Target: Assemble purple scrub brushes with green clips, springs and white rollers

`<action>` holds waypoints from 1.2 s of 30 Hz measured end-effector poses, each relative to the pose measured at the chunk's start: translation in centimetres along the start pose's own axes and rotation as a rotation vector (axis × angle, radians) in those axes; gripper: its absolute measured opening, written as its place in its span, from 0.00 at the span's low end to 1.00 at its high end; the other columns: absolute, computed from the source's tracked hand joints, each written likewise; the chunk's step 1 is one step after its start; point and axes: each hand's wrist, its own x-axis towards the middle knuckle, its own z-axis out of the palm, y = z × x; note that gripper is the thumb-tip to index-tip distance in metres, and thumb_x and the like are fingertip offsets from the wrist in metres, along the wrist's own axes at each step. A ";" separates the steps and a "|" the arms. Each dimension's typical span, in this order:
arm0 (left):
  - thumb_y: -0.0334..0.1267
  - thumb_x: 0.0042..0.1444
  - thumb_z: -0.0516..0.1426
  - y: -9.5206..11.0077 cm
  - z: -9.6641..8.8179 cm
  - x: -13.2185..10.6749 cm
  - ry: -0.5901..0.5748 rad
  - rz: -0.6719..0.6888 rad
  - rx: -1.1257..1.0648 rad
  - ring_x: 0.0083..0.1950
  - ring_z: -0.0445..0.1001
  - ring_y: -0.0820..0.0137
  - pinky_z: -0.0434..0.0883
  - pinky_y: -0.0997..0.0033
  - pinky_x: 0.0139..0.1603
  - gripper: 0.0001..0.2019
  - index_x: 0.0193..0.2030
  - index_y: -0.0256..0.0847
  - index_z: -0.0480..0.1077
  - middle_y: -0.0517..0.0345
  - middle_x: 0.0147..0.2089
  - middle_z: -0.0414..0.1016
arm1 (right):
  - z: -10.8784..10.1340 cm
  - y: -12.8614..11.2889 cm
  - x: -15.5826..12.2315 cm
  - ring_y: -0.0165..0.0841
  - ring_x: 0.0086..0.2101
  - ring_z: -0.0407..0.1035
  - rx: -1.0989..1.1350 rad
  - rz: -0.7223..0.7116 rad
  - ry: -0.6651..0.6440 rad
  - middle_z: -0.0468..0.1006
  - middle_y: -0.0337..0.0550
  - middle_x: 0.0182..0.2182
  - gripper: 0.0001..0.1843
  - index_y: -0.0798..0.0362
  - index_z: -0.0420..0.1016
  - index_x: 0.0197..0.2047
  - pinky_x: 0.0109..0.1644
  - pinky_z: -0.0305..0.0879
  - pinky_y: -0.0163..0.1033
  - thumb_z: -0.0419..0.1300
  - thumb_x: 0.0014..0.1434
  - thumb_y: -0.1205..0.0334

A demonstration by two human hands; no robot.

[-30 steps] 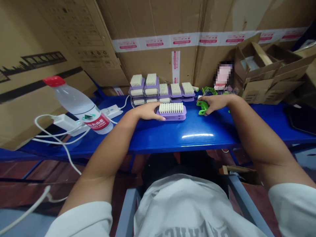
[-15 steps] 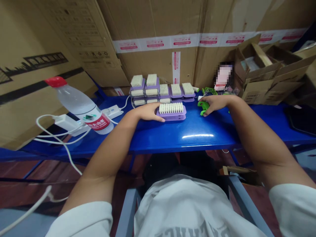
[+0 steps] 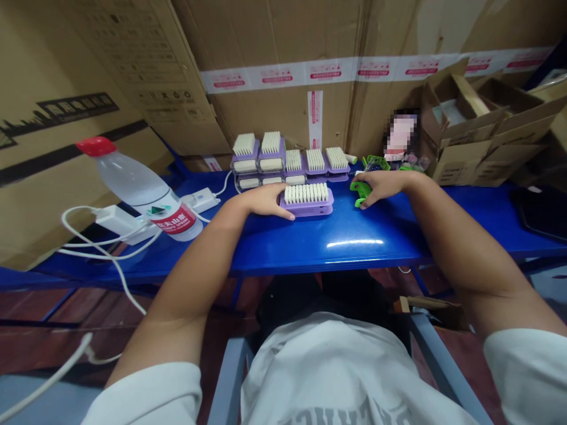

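Note:
Near the middle of the blue table (image 3: 283, 242) lies a purple scrubbing brush (image 3: 306, 202), its white bristles facing up. My left hand (image 3: 268, 202) grips its left end, thumb on the near side and the other fingers partly hidden behind. To the right, my right hand (image 3: 384, 185) is closed on a bright green plastic piece (image 3: 361, 191), held just over or on the tabletop; I cannot tell which. Behind the brush stand several more purple brushes (image 3: 315, 160) in a row, bristles up, stacked at the left end.
A water bottle (image 3: 146, 189) with a red cap leans at the left beside white adapters (image 3: 119, 222) and cables. Cardboard (image 3: 274, 112) walls the back. Open cardboard boxes (image 3: 469, 147), a phone (image 3: 401, 136) and green plastic parts (image 3: 376, 163) are at the right rear.
My right hand has shifted slightly left with the green piece, nearer the brush. My left hand and the purple brush have stayed almost still.

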 end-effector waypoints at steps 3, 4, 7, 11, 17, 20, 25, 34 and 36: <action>0.66 0.47 0.77 0.0 -0.1 0.0 -0.010 0.013 0.003 0.79 0.79 0.41 0.73 0.49 0.81 0.55 0.80 0.45 0.73 0.43 0.82 0.77 | 0.0 -0.1 0.0 0.62 0.63 0.82 0.015 0.006 -0.004 0.86 0.55 0.67 0.54 0.48 0.80 0.71 0.73 0.77 0.58 0.82 0.43 0.39; 0.65 0.48 0.77 0.0 -0.1 0.0 -0.009 0.014 0.010 0.79 0.79 0.41 0.73 0.49 0.81 0.54 0.79 0.46 0.73 0.43 0.82 0.77 | 0.0 -0.2 0.0 0.63 0.63 0.82 0.017 0.009 -0.005 0.86 0.56 0.67 0.54 0.48 0.80 0.71 0.73 0.77 0.58 0.82 0.43 0.39; 0.64 0.49 0.76 0.0 0.0 0.0 -0.004 0.011 0.019 0.78 0.80 0.41 0.74 0.49 0.80 0.52 0.78 0.45 0.74 0.43 0.81 0.79 | 0.1 -0.3 0.0 0.64 0.63 0.82 0.022 0.009 -0.007 0.85 0.58 0.68 0.54 0.50 0.79 0.71 0.73 0.76 0.60 0.82 0.43 0.40; 0.64 0.50 0.76 0.0 0.0 0.1 0.000 0.006 0.035 0.76 0.81 0.41 0.76 0.50 0.78 0.52 0.78 0.43 0.74 0.42 0.79 0.80 | 0.1 -0.3 0.0 0.66 0.63 0.81 0.026 -0.007 -0.006 0.84 0.60 0.68 0.55 0.51 0.79 0.71 0.74 0.76 0.62 0.80 0.42 0.40; 0.64 0.52 0.75 0.2 0.0 0.0 -0.009 0.001 0.046 0.77 0.81 0.43 0.75 0.52 0.79 0.52 0.80 0.44 0.72 0.43 0.81 0.79 | 0.2 -0.2 0.2 0.65 0.64 0.81 0.007 0.001 -0.008 0.84 0.59 0.68 0.56 0.51 0.78 0.73 0.75 0.76 0.61 0.80 0.44 0.39; 0.63 0.52 0.75 0.1 0.0 0.0 -0.014 0.000 0.040 0.78 0.80 0.44 0.74 0.51 0.79 0.52 0.81 0.45 0.72 0.44 0.82 0.78 | 0.3 0.0 0.2 0.66 0.65 0.81 0.004 -0.012 -0.006 0.84 0.57 0.68 0.54 0.49 0.78 0.72 0.75 0.75 0.62 0.80 0.44 0.39; 0.63 0.52 0.75 0.1 0.0 0.1 -0.020 -0.002 0.040 0.78 0.80 0.44 0.74 0.52 0.80 0.53 0.82 0.44 0.71 0.43 0.82 0.78 | 0.3 0.1 0.2 0.67 0.64 0.81 0.008 -0.012 -0.006 0.84 0.59 0.68 0.55 0.50 0.79 0.72 0.75 0.75 0.64 0.80 0.44 0.38; 0.63 0.52 0.75 0.2 0.1 0.1 -0.008 -0.017 0.060 0.78 0.80 0.43 0.74 0.52 0.79 0.52 0.80 0.43 0.72 0.42 0.81 0.78 | 0.5 0.6 0.5 0.65 0.64 0.81 0.007 -0.016 0.002 0.85 0.56 0.68 0.56 0.49 0.80 0.73 0.75 0.76 0.62 0.81 0.44 0.37; 0.63 0.52 0.74 0.1 0.1 0.1 -0.009 -0.016 0.064 0.78 0.80 0.43 0.74 0.52 0.79 0.52 0.80 0.42 0.72 0.42 0.81 0.78 | 0.5 0.8 0.6 0.66 0.65 0.81 0.010 -0.021 0.007 0.85 0.56 0.68 0.56 0.48 0.80 0.73 0.76 0.76 0.63 0.81 0.43 0.37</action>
